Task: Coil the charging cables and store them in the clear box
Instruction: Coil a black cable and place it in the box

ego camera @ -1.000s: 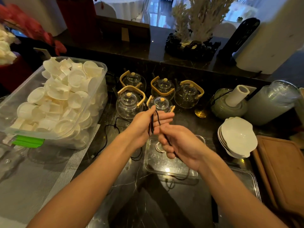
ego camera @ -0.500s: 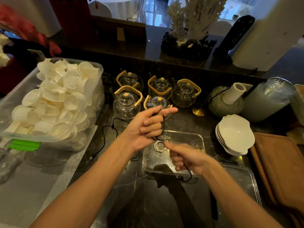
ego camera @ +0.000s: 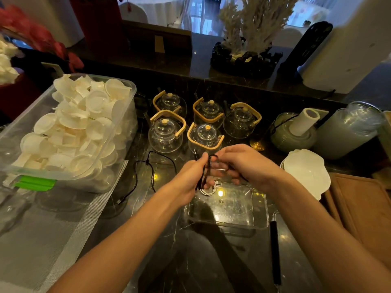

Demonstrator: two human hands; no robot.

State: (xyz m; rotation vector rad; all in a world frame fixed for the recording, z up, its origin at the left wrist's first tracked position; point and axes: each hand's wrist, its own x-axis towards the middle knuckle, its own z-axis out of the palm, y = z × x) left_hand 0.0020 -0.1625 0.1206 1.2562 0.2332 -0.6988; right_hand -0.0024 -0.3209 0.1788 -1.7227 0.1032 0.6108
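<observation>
Gripping black cable [ego camera: 203, 176], both hands [ego camera: 191, 178] [ego camera: 246, 166]; no legible writing

teapots [ego camera: 203, 123] behind clear box [ego camera: 243, 220]; bin [ego camera: 69, 176] left

Right hand [ego camera: 243, 166] now up against left hand [ego camera: 190, 178], no longer apart below it; black cable [ego camera: 204, 174] bunched between them, slack gone from the clear box [ego camera: 260, 218].

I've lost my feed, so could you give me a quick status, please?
Both hands, left hand and right hand, gripping thin black charging cable. Clear plastic box below holds coiled white cable. Nothing blocking.
</observation>
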